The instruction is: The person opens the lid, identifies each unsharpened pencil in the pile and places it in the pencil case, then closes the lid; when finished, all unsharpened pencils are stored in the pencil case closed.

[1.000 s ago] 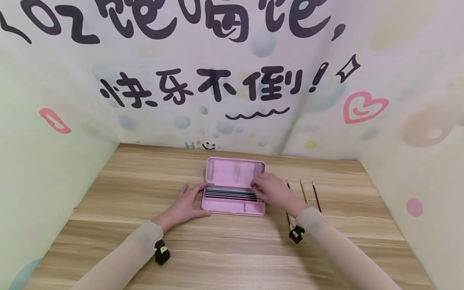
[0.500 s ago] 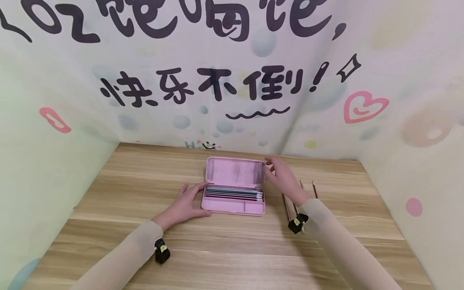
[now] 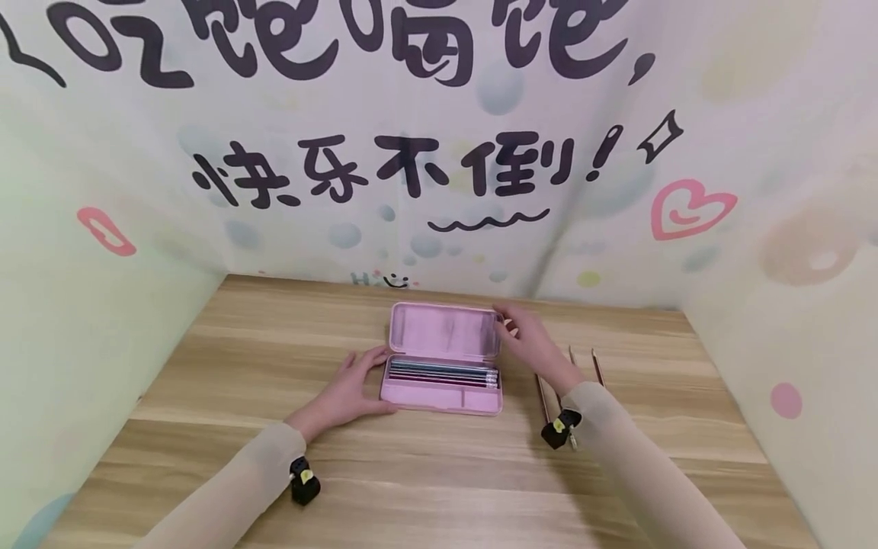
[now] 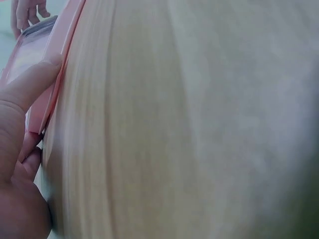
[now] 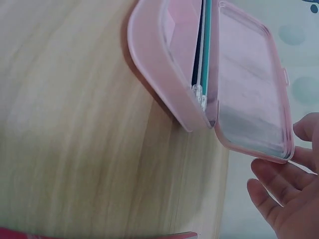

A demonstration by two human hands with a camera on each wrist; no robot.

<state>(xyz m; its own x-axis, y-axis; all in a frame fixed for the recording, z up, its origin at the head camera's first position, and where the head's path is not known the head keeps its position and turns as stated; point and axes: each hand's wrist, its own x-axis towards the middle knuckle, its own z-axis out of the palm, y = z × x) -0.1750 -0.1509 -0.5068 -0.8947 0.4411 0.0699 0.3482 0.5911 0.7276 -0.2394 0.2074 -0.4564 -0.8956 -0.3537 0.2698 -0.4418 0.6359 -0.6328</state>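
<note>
A pink pencil case [image 3: 421, 395] lies on the wooden table with its lid [image 3: 442, 332] raised toward the wall. Several pencils [image 3: 439, 375] lie side by side in its rear compartment, eraser ends to the right. My left hand [image 3: 346, 396] grips the case's left end, thumb along the front edge and fingers at the back corner. At the lid's upper right corner, my right hand [image 3: 535, 347] pinches the rim; in the right wrist view the thumb [image 5: 305, 127] is at the inner side, with a finger behind the lid [image 5: 251, 84].
Loose pencils lie right of the case, partly under my right forearm; one dark red pencil [image 3: 598, 368] shows beyond the wrist. A printed cloth wall [image 3: 322, 229] stands right behind the table [image 3: 411, 488], with further walls at both sides.
My right hand has left the pencils at the case's right end and moved back and right to the lid's corner, uncovering the eraser ends. The left hand has stayed on the case.
</note>
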